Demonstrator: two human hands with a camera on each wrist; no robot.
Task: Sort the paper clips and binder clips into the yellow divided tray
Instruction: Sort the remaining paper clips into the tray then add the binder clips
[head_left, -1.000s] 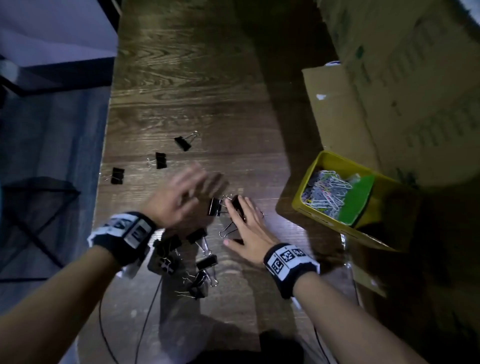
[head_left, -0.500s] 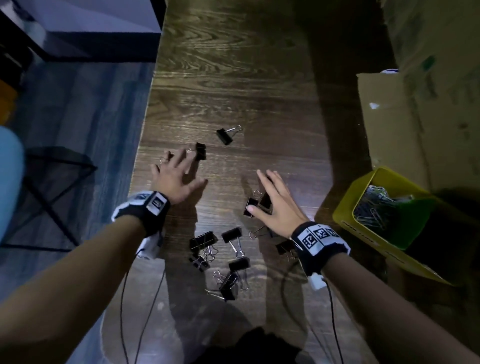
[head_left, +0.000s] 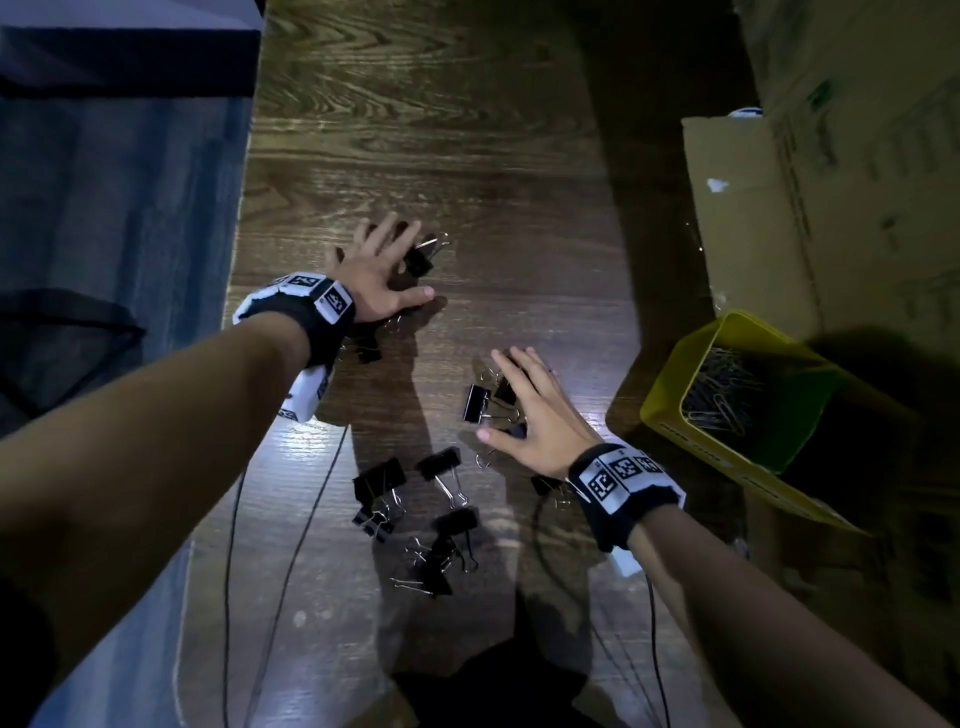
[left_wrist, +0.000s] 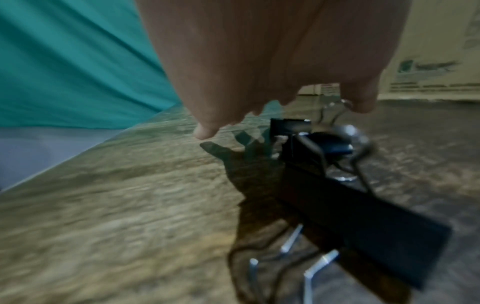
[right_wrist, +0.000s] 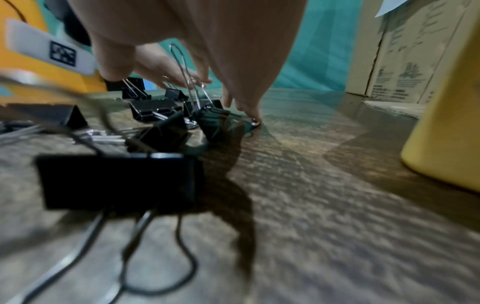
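Black binder clips lie scattered on the dark wooden table (head_left: 467, 156). My left hand (head_left: 402, 267) is spread flat, fingers straight, over one far clip (head_left: 418, 260), and another clip (head_left: 368, 354) lies by its wrist. In the left wrist view the left hand (left_wrist: 311, 102) hovers over a clip (left_wrist: 363, 236). My right hand (head_left: 493, 395) lies flat with straight fingers on a small bunch of clips (head_left: 475, 402); its fingertips (right_wrist: 249, 111) touch the table. The yellow tray (head_left: 670, 415) stands right, with paper clips (head_left: 722, 384) beside its green divider (head_left: 800, 415).
Several more binder clips (head_left: 441, 462) lie between my forearms near the front edge. Cardboard boxes (head_left: 753, 218) stand behind the tray on the right. Thin black cables (head_left: 291, 545) trail over the table. The table's left edge (head_left: 234, 291) drops to the floor.
My left hand went from the middle pile out to the far left clips, then slid right over the farthest clip. My right hand stayed flat on its bunch of clips.
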